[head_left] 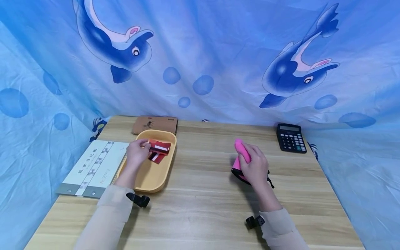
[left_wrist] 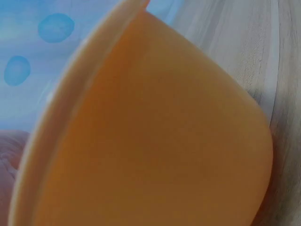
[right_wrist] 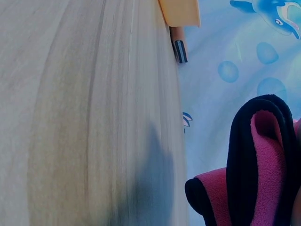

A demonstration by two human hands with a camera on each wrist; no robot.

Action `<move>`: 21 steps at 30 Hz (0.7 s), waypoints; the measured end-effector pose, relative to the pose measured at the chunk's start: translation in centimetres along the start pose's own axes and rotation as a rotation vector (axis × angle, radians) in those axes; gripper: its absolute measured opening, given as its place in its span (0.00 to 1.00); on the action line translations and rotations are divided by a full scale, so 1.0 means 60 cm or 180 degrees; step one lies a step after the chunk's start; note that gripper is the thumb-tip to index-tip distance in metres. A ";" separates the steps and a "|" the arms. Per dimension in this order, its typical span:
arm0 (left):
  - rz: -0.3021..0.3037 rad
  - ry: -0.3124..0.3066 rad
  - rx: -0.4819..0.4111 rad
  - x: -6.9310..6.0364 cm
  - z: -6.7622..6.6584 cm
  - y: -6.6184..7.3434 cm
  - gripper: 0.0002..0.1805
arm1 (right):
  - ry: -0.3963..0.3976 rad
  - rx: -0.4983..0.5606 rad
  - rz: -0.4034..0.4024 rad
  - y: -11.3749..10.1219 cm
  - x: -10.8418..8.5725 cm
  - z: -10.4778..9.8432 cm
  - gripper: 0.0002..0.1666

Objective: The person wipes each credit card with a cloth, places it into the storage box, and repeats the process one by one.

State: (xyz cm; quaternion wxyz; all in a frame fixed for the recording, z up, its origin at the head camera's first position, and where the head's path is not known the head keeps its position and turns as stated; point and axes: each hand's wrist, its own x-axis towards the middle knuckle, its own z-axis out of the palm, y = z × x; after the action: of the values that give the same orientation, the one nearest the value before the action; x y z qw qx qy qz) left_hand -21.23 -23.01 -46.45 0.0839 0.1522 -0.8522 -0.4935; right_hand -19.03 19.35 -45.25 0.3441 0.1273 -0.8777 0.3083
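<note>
In the head view my left hand reaches over the left side of a yellow plastic tray. Its thumb and fingers pinch the edge of a flat red packet with a white strip. A second red packet lies partly beneath it. The tray wall fills most of the left wrist view and hides the fingers. My right hand grips a folded pink cloth with black edging over the table's right half. In the right wrist view the cloth's folds show at lower right.
A white and grey ledger lies left of the tray, and a brown notebook behind it. At the back right of the wooden table lies a black calculator. A blue dolphin curtain hangs behind.
</note>
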 end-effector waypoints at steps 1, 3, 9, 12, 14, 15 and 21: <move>0.0001 0.0000 0.0041 0.001 0.001 -0.001 0.20 | 0.0008 0.0008 -0.0007 0.000 0.001 0.000 0.23; -0.0012 -0.0022 0.0082 0.002 0.001 -0.002 0.21 | 0.0010 0.0009 -0.0017 0.000 0.002 0.000 0.23; -0.0110 -0.0061 0.0000 0.004 0.003 -0.005 0.25 | -0.0002 0.0037 -0.0001 0.001 0.004 -0.003 0.24; -0.0140 -0.0068 -0.0018 0.004 0.003 -0.004 0.26 | -0.0015 0.0057 0.0003 0.002 0.003 -0.003 0.24; -0.0146 -0.0074 -0.0030 0.004 0.003 -0.002 0.26 | -0.0041 0.0061 0.0004 0.002 0.002 -0.005 0.24; -0.0134 -0.0075 -0.0018 0.004 0.003 -0.001 0.25 | -0.0057 0.0061 0.0002 0.003 0.002 -0.006 0.24; 0.0101 -0.0029 0.0071 -0.011 0.002 0.014 0.24 | -0.0374 -0.0020 0.0187 0.020 -0.007 -0.016 0.26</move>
State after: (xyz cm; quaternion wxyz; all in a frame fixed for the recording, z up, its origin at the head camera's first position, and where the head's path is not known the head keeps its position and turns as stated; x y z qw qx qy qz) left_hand -20.79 -22.29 -45.81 0.0862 0.1373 -0.8603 -0.4832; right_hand -18.77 20.89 -45.54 0.2831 0.1183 -0.9007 0.3076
